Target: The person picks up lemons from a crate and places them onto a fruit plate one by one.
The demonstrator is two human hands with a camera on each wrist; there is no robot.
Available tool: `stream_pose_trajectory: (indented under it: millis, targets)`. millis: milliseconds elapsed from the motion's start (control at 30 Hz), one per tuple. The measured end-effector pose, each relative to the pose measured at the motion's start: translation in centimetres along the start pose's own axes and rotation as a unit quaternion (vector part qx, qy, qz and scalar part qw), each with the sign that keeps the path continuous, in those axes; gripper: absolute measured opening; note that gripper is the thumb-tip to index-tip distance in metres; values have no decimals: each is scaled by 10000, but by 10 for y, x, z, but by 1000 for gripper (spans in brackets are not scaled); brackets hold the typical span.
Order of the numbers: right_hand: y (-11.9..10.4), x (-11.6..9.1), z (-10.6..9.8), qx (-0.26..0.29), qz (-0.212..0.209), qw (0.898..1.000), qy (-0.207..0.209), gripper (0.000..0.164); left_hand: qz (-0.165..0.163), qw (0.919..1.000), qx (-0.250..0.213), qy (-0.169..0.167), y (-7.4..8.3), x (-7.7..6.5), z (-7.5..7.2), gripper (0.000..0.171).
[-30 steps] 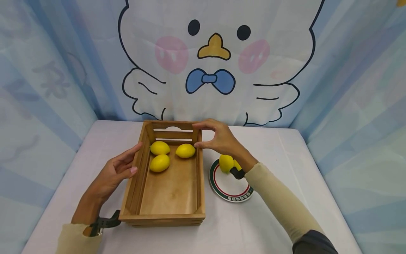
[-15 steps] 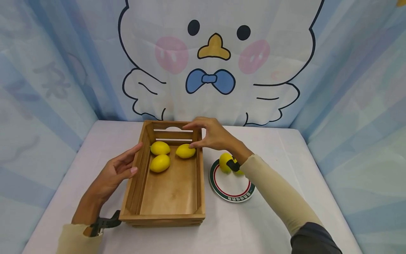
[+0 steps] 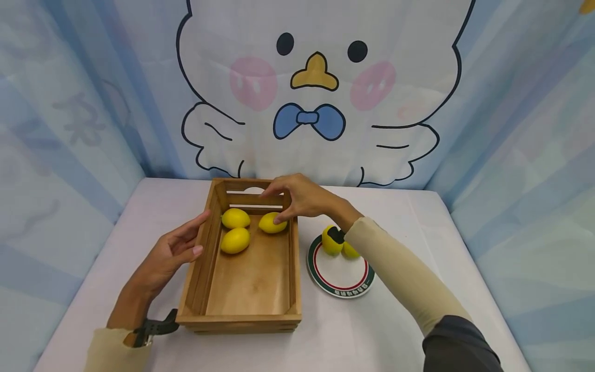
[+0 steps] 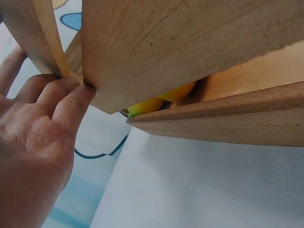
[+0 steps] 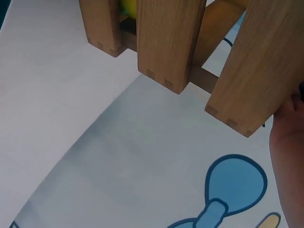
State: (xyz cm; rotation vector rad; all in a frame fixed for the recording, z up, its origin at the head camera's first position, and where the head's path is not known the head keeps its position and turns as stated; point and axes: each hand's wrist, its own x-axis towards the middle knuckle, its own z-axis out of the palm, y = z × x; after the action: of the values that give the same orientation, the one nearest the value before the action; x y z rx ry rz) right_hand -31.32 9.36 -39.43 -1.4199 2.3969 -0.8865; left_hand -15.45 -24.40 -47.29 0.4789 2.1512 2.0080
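Observation:
A wooden slatted crate [image 3: 253,292] stands on the white table with three yellow lemons in its far half. Two of them, the back-left lemon [image 3: 235,218] and the front-left lemon [image 3: 235,241], lie together. The fingertips of my left hand [image 3: 165,256] touch the crate's left side, and the left wrist view shows this hand [image 4: 42,123] against the slats. Over the back-right corner reaches my right hand [image 3: 304,199], thumb and fingers apart. Its thumb overlaps the back-right lemon [image 3: 268,223] in the head view; contact is unclear. The right wrist view catches only part of this hand [image 5: 289,142].
Right of the crate is a white plate [image 3: 341,276] with a green and red rim. On it sit a lemon [image 3: 330,245] and a second lemon [image 3: 350,251], partly hidden by the right wrist strap and sleeve. A patterned curtain [image 3: 307,155] hangs behind the table.
My right hand has moved left from the crate's right edge to over its back-right corner, its thumb now in front of the lemon there. The left hand stays against the crate.

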Motion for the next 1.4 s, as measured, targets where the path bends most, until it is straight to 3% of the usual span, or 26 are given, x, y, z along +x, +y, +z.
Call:
stream_pose_trajectory:
  millis: [600,833,967,1233,1400]
  targets:
    - [-5,28,3,-579,346,9906,-1187,58,-157,9999,23,31,-2,1,-1,71]
    - [-9,43,6,-617,348,9820,-1749,60,-20,10000,-56,35,-4,0,0,70]
    - [-9,53,9,-595,465,9761,-2037,59,-33,9999,-113,36,-6,0,0,70]
    - [-8,63,18,-1565,678,9518,-2551,58,21,9999,-144,-15,-6,1,1,71]
    - [-10,64,18,-1675,802,9458,-2665,53,16,9999,-119,5,-5,1,0,71]
